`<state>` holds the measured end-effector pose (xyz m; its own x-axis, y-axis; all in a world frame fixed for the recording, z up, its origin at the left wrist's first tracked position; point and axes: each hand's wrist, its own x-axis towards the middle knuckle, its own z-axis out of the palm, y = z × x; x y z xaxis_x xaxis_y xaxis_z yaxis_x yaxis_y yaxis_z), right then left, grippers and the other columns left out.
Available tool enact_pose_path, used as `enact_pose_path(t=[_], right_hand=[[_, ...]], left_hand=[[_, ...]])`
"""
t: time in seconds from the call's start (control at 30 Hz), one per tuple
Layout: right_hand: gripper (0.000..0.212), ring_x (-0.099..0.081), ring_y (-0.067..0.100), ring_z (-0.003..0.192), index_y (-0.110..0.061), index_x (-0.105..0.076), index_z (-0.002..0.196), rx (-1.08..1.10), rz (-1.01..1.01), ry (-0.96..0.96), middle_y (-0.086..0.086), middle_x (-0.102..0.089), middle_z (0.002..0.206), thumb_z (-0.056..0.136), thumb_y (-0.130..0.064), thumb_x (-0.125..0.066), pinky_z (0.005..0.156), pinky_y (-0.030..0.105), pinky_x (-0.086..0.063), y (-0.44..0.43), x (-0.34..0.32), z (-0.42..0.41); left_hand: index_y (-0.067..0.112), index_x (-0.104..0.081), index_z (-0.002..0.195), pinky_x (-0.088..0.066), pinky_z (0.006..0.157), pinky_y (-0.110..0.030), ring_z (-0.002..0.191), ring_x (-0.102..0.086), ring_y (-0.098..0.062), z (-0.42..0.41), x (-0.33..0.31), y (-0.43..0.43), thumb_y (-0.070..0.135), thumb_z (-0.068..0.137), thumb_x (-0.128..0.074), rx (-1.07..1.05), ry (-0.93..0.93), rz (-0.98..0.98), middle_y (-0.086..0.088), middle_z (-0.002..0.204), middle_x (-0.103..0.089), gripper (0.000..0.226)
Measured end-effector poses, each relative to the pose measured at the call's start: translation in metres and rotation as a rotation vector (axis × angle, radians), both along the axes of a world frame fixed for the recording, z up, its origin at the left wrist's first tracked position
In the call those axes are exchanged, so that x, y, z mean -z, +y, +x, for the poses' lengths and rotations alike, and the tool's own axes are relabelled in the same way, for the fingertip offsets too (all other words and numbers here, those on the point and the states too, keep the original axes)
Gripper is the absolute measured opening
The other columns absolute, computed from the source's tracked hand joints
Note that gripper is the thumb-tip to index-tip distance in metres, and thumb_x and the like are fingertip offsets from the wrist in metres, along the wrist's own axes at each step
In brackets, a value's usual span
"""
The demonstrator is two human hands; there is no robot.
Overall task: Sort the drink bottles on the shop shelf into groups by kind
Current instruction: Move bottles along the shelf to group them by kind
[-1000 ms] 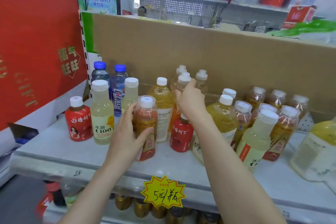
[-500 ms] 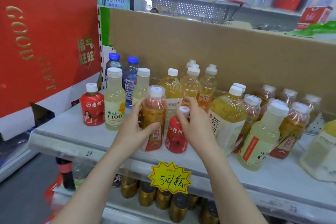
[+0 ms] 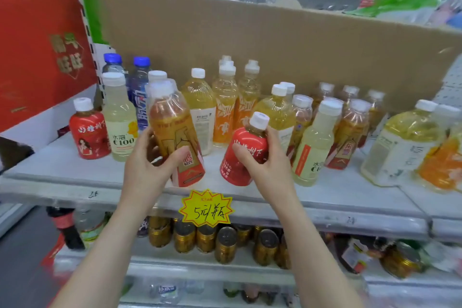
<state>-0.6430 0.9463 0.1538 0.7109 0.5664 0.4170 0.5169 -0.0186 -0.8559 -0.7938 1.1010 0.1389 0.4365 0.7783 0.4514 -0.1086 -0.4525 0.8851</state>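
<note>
A glossy red gift box (image 3: 37,45) stands at the far left, above a pale, scuffed shelf (image 3: 75,172). Next along the shelf come a red-labelled bottle (image 3: 88,132) with a white cap, a tall cloudy-yellow C100 bottle (image 3: 118,120) and, behind them, clear blue-capped bottles (image 3: 140,82). The left hand (image 3: 145,170) wraps thumb and fingers round the lower half of an amber tea bottle (image 3: 175,127) of clear ribbed plastic with an orange-and-red label; its top leans left, near the shelf's front edge. Just to its right, the right hand (image 3: 270,167) grasps a squat red bottle (image 3: 243,155) by its rounded shoulder, cap leaning right. A star-shaped yellow price tag (image 3: 206,209) hangs on the shelf lip between the wrists. Further right, upright amber bottles (image 3: 350,127) crowd together in front of flat brown cardboard (image 3: 250,45).
</note>
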Motion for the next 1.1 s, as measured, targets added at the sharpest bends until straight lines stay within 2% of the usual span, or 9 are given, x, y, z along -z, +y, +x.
enact_pose_path(t=[0.1,0.2,0.37,0.53,0.63,0.77,0.87,0.93,1.1], right_hand=[[0.048,-0.061,-0.007,0.101,-0.048,-0.047,0.127,0.049,0.072,0.059,-0.021,-0.061,0.116,0.087,-0.046,-0.073,0.089,0.023,-0.054,-0.045,-0.002,-0.004],[0.040,-0.061,-0.010,0.099,-0.059,-0.044,0.113,0.148,0.121,0.123,-0.028,-0.059,0.109,0.087,-0.049,-0.072,0.082,0.018,-0.052,-0.086,0.005,-0.001],[0.056,-0.065,0.002,0.100,-0.042,-0.049,0.130,0.271,0.142,0.174,-0.017,-0.063,0.113,0.082,-0.058,-0.072,0.088,0.040,-0.059,-0.150,0.022,0.019],[0.057,-0.065,0.000,0.098,-0.044,-0.052,0.127,0.333,0.145,0.158,-0.019,-0.064,0.111,0.077,-0.058,-0.076,0.082,0.030,-0.057,-0.201,0.028,0.053],[0.053,-0.063,-0.005,0.096,-0.045,-0.051,0.127,0.338,0.108,0.139,-0.020,-0.062,0.113,0.081,-0.050,-0.077,0.082,0.025,-0.056,-0.230,0.026,0.082],[0.053,-0.059,-0.005,0.098,-0.046,-0.047,0.125,0.316,0.070,0.100,-0.025,-0.057,0.111,0.081,-0.046,-0.077,0.086,0.028,-0.051,-0.264,0.019,0.126],[0.052,-0.058,-0.007,0.096,-0.050,-0.046,0.122,0.276,0.047,0.085,-0.027,-0.055,0.108,0.082,-0.043,-0.079,0.087,0.026,-0.052,-0.282,0.017,0.157],[0.049,-0.059,-0.007,0.097,-0.054,-0.047,0.117,0.250,0.047,0.072,-0.026,-0.057,0.111,0.082,-0.042,-0.079,0.088,0.026,-0.053,-0.292,0.018,0.174],[0.059,-0.061,0.000,0.103,-0.044,-0.050,0.131,0.196,0.063,0.111,-0.020,-0.060,0.119,0.079,-0.045,-0.080,0.089,0.031,-0.057,-0.308,0.024,0.207]], left_hand=[[0.039,-0.058,0.107,-0.048,0.068,-0.006,0.084,-0.064,0.009,-0.003,-0.011,-0.034,0.040,0.072,-0.073,0.104,-0.029,-0.015,0.014,0.099,-0.070,0.038],[0.042,-0.059,0.106,-0.051,0.070,-0.008,0.088,-0.067,0.005,0.006,-0.009,-0.069,0.043,0.068,-0.073,0.219,-0.007,-0.072,0.021,0.096,-0.073,0.040],[0.035,-0.062,0.111,-0.056,0.076,-0.019,0.094,-0.069,-0.002,0.031,0.009,-0.127,0.041,0.067,-0.075,0.330,0.047,-0.126,0.015,0.101,-0.074,0.047],[0.023,-0.061,0.120,-0.054,0.073,-0.013,0.092,-0.069,0.001,0.072,0.010,-0.179,0.039,0.067,-0.075,0.357,0.053,-0.119,0.010,0.105,-0.073,0.058],[0.025,-0.057,0.126,-0.052,0.073,-0.009,0.096,-0.066,0.005,0.107,0.006,-0.208,0.040,0.072,-0.077,0.345,0.059,-0.090,0.014,0.111,-0.070,0.059],[0.029,-0.051,0.133,-0.051,0.078,-0.010,0.102,-0.060,0.010,0.168,-0.001,-0.241,0.032,0.082,-0.078,0.307,0.073,-0.038,0.016,0.118,-0.063,0.057],[0.026,-0.049,0.135,-0.055,0.094,-0.031,0.107,-0.060,0.003,0.212,0.002,-0.256,0.032,0.084,-0.077,0.265,0.094,-0.032,0.013,0.120,-0.063,0.059],[0.025,-0.045,0.141,-0.051,0.101,-0.038,0.116,-0.059,-0.009,0.234,0.006,-0.262,0.035,0.084,-0.077,0.206,0.118,-0.029,0.008,0.130,-0.062,0.067],[0.021,-0.034,0.150,-0.039,0.096,-0.027,0.127,-0.050,-0.014,0.276,0.014,-0.268,0.037,0.086,-0.074,0.085,0.214,0.019,0.002,0.143,-0.054,0.077]])
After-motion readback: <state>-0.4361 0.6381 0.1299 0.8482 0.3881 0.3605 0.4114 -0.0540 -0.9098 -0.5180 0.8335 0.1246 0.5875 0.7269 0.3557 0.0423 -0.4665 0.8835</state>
